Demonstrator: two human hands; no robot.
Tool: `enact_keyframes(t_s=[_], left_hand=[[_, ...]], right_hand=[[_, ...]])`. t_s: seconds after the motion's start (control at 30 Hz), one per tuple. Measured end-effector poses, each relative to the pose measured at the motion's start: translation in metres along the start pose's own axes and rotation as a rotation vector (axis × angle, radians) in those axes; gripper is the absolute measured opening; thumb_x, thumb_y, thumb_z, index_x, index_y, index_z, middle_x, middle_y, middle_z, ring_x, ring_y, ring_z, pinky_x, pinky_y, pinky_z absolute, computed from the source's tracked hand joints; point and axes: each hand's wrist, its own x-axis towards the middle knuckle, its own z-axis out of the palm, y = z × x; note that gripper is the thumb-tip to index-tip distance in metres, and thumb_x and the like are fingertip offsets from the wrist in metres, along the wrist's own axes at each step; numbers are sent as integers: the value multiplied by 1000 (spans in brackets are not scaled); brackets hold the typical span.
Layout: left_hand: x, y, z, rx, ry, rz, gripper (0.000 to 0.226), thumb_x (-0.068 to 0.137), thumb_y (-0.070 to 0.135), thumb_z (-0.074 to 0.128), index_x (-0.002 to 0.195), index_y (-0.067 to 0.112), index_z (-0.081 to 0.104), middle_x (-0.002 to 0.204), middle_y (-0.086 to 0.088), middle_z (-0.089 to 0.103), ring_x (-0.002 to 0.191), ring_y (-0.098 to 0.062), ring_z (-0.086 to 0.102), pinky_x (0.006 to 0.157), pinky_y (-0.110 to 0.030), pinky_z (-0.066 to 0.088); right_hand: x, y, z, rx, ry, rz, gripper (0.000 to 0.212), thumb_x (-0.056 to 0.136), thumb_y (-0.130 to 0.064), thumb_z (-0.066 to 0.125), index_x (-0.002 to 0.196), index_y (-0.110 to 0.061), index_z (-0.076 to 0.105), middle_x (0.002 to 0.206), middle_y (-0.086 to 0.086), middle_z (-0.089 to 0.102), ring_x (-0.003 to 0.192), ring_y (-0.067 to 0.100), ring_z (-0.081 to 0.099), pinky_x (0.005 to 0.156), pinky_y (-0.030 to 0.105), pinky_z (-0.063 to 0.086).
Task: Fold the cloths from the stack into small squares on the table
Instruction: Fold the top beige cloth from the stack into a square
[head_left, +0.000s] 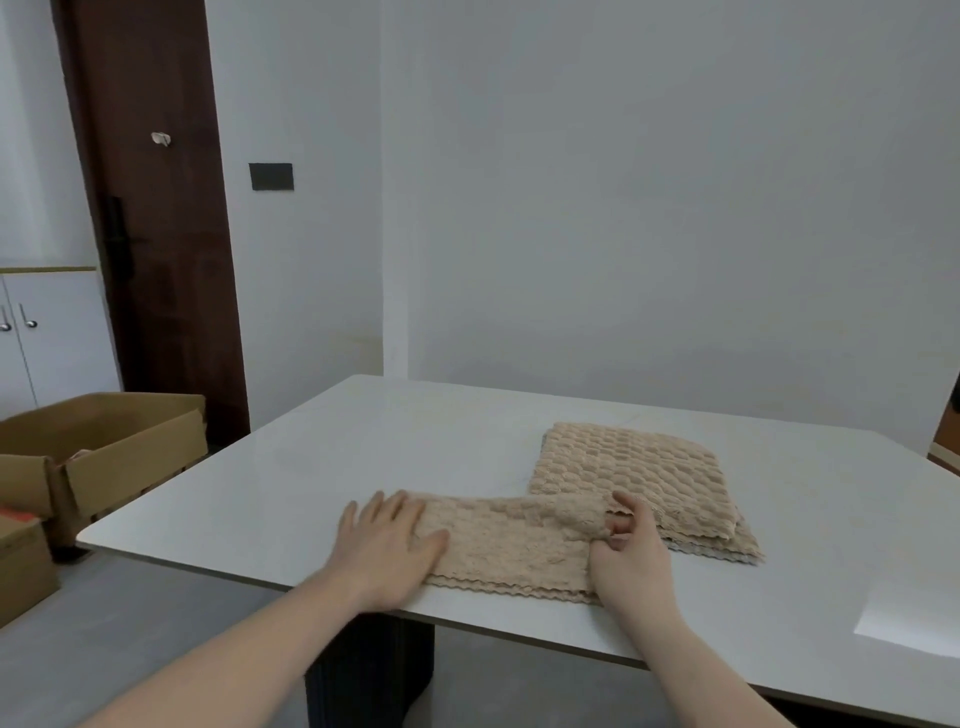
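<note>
Two bare arms reach in from the bottom of the view. The left hand (387, 551) lies flat on the left end of a tan cloth (511, 545). Its fingers are straight and spread a little, and they press the cloth down. They hold nothing.

The right hand (626, 553) is at the other end of the same cloth. Its thumb and fingers are curled, and they pinch the right end, which is lifted off the table and starts to curl over.

The cloth is a long strip. It lies near the front edge of the white table (291, 483), and its long side runs from left to right, from one hand to the other. So the strip stretches away to the left of the right hand's fingers. I think the next fold goes that way: the right hand brings its end over toward the left hand. The right hand has the end to move, and the left hand looks set to keep the strip from sliding.

Just behind the right hand sits the stack (639, 478) of the same tan cloths. It is flat and touches the far right part of the strip. I cannot tell how many cloths are in it.

Farther off on the left, open cardboard boxes (111, 452) stand on the floor. Behind them is a dark brown door (156, 234). A plain white wall (623, 208) is at the back.
</note>
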Motion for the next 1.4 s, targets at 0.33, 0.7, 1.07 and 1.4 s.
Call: enact_keyframes(t_s=[0.33,0.7,1.07,1.4], left_hand=[[1,-37,1,-70,26,-87,71,97,65,25,159,32,22,169,4,12,156,-21,5,126,-45,3],[-2,-35,-4,-91,34,-78,71,95,63,28,158,31,25,167,4,17,155,-21,7,126,-45,4],[-2,-38,-2,-122,78,-71,70,94,64,30,155,31,32,163,6,26,153,-20,14,125,-43,7],[2,-42,-3,-291,123,-90,58,92,60,41,146,37,45,158,13,38,149,-15,25,124,-40,14]], right_hand=[[-2,-2,0,5,106,97,52,88,-21,62,136,-27,45,119,-5,60,105,19,60,87,36,45],[16,-10,-9,163,31,270,47,84,-4,64,127,-22,57,112,5,66,79,20,65,65,33,52],[24,-88,20,249,-88,116,34,84,-2,67,114,-18,65,111,2,70,85,19,69,58,28,52],[-6,-111,105,233,-420,11,30,89,-20,70,117,-25,62,120,-5,65,91,15,73,81,38,63]])
